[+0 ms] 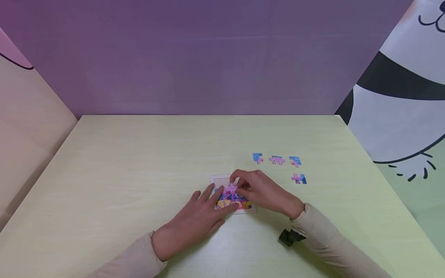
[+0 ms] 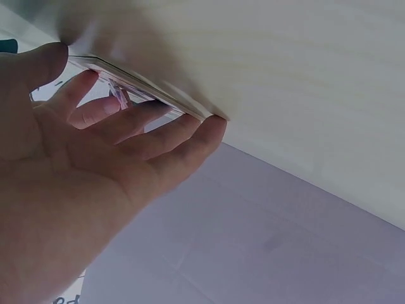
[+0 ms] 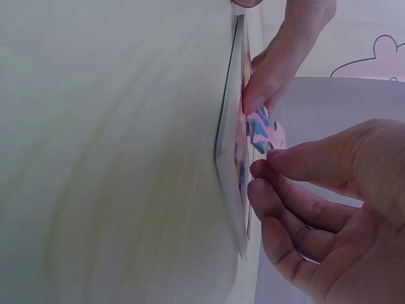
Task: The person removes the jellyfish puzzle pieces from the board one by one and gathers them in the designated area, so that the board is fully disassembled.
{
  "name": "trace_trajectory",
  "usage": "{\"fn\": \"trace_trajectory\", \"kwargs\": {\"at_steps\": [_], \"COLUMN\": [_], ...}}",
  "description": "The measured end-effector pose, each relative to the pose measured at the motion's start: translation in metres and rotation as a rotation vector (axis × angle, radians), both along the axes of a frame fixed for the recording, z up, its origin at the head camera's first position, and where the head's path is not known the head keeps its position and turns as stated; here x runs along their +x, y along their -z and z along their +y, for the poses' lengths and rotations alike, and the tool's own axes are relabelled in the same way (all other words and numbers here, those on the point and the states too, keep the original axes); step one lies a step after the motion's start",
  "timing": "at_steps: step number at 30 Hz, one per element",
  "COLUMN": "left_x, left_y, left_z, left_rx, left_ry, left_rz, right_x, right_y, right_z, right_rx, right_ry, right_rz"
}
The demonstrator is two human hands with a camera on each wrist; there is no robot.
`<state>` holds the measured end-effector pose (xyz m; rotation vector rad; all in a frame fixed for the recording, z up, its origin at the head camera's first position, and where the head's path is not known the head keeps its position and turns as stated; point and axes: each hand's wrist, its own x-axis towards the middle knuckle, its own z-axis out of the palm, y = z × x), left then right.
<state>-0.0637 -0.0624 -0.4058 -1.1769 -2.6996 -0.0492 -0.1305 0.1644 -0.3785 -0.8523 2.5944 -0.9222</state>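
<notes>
A small jigsaw puzzle in a white frame tray (image 1: pixel 222 177) lies on the table, its lower part filled with yellow and blue picture pieces. My right hand (image 1: pixel 267 191) pinches a pink and blue puzzle piece (image 3: pixel 269 132) between thumb and fingers. In the right wrist view that piece stands tilted up from the tray's surface. My left hand (image 1: pixel 196 220) rests with spread, fairly straight fingers on the tray's left and lower part. The left wrist view shows its fingertips (image 2: pixel 215 123) along the tray's edge. Fingers cover part of the picture.
Beyond the tray to the right lie loose puzzle pieces: a blue corner piece (image 1: pixel 257 158), a pink piece with eyes (image 1: pixel 277 160), another blue and pink piece (image 1: pixel 295 161) and one nearer piece (image 1: pixel 299 178). A purple panel (image 1: pixel 208 58) stands behind the table (image 1: pixel 139 154).
</notes>
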Motion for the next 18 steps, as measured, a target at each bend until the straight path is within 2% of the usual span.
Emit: {"fn": "trace_trajectory", "kwargs": {"at_steps": [4,9,18], "left_x": [0.0009,0.0011,-0.0002], "left_y": [0.0002,-0.0019,-0.0012], "left_z": [-0.0007,-0.0019,-0.0010], "left_rx": [0.012,0.013,-0.030], "left_ry": [0.008,0.007,-0.003], "left_rz": [0.003,-0.030,-0.063], "right_x": [-0.0012,-0.0031,-0.0005], "right_y": [0.0021,0.0023,-0.0029], "right_z": [0.0015,0.0013,0.0016], "right_rx": [-0.048,-0.102,-0.102], "right_ry": [-0.024,-0.040,-0.022], "right_rz": [-0.003,-0.006,0.026]}}
